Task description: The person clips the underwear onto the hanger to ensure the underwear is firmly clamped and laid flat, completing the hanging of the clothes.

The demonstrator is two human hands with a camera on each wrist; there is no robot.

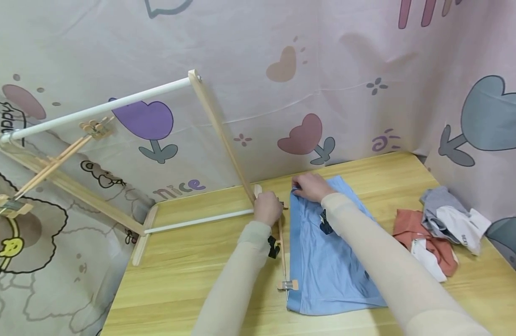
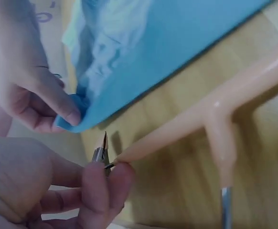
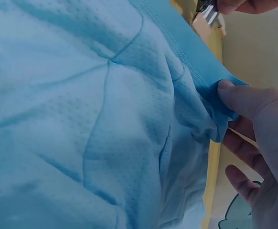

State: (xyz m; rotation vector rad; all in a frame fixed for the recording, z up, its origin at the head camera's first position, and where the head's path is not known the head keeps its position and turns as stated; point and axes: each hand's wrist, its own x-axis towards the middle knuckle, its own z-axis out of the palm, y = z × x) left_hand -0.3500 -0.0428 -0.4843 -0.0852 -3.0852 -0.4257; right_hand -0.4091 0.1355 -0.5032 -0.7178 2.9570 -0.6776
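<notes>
Right hand pinch-tight on blue cloth, left hand likewise on clip, wood-grain table beneath, flower-printed curtain behind.

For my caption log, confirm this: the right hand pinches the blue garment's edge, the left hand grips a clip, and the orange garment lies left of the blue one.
Not quite: the head view shows the orange garment right of the blue garment. The right hand pinches the blue garment's edge; the left hand grips a clip.
</notes>
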